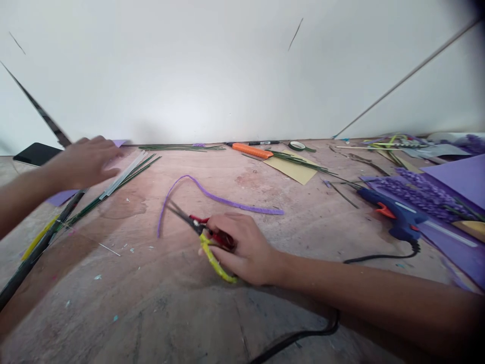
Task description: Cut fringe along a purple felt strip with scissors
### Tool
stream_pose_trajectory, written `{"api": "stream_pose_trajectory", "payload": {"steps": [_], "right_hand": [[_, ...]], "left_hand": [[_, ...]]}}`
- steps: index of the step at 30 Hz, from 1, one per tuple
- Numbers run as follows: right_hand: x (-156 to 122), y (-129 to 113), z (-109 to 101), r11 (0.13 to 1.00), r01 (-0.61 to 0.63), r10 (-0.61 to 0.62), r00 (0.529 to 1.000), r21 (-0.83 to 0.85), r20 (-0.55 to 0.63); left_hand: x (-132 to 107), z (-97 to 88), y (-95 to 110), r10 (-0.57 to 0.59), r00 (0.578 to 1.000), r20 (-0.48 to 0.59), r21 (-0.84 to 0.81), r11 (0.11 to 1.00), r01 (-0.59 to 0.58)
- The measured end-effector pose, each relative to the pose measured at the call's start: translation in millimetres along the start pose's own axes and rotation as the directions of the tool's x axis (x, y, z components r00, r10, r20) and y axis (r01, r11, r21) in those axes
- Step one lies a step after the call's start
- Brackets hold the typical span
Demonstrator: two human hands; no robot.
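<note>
In my right hand is a pair of scissors with one red and one yellow handle, its narrow blades slightly apart and pointing to the upper left. Near the blade tips a thin purple strip with a finely textured edge lies bent in a curve on the table. My left hand hovers over the left side with its fingers stretched out, holding nothing visible. Beside it are clear glue sticks, green wire stems and a dark phone; the hand partly hides a purple sheet beneath.
A blue glue gun lies at right, its black cord running under my right forearm. Purple flowers and purple sheets lie beyond. An orange cutter, green tape and yellow paper sit by the white wall.
</note>
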State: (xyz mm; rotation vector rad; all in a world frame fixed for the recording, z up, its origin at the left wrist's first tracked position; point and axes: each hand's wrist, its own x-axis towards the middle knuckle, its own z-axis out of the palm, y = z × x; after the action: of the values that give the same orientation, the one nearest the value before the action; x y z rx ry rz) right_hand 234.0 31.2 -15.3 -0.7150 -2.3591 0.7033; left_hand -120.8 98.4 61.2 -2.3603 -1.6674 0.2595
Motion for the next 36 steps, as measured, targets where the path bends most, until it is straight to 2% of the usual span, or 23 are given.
{"api": "stream_pose_trajectory", "payload": {"steps": [2,5,7,9,14,23,30,36], "right_hand": [[0.2,3.4,1.0,0.998,-0.058,0.06,0.995,0.027,-0.082],[2.2,7.8,3.7,0.989,-0.136,0.143,0.981,0.06,-0.134],[4.0,8.8,5.2,0.981,-0.179,0.187,0.971,0.072,-0.146],[5.9,8.4,6.0,0.973,-0.216,0.227,0.962,0.083,-0.152],[10.3,4.2,4.9,0.952,-0.278,0.297,0.94,0.129,-0.165],[14.3,2.9,2.6,0.936,-0.284,0.306,0.948,0.208,-0.085],[12.7,7.2,2.1,0.923,-0.31,0.335,0.939,0.225,-0.079],[9.9,-0.5,-2.9,0.955,-0.282,0.288,0.955,0.088,-0.066]], "left_hand": [[2.5,5.6,37.1,0.032,0.999,-0.039,-0.105,0.994,-0.036],[3.3,22.6,87.2,0.055,0.994,-0.09,-0.225,0.972,-0.074],[2.6,32.5,108.2,0.057,0.989,-0.138,-0.28,0.955,-0.094],[1.9,38.0,117.1,0.066,0.982,-0.179,-0.331,0.935,-0.124],[2.7,40.8,110.3,0.08,0.97,-0.228,-0.463,0.868,-0.18],[5.2,43.3,104.3,0.096,0.971,-0.219,-0.627,0.749,-0.215],[6.5,45.4,103.3,0.122,0.967,-0.224,-0.655,0.716,-0.242],[4.9,44.5,103.2,0.194,0.941,-0.276,-0.612,0.72,-0.328]]}}
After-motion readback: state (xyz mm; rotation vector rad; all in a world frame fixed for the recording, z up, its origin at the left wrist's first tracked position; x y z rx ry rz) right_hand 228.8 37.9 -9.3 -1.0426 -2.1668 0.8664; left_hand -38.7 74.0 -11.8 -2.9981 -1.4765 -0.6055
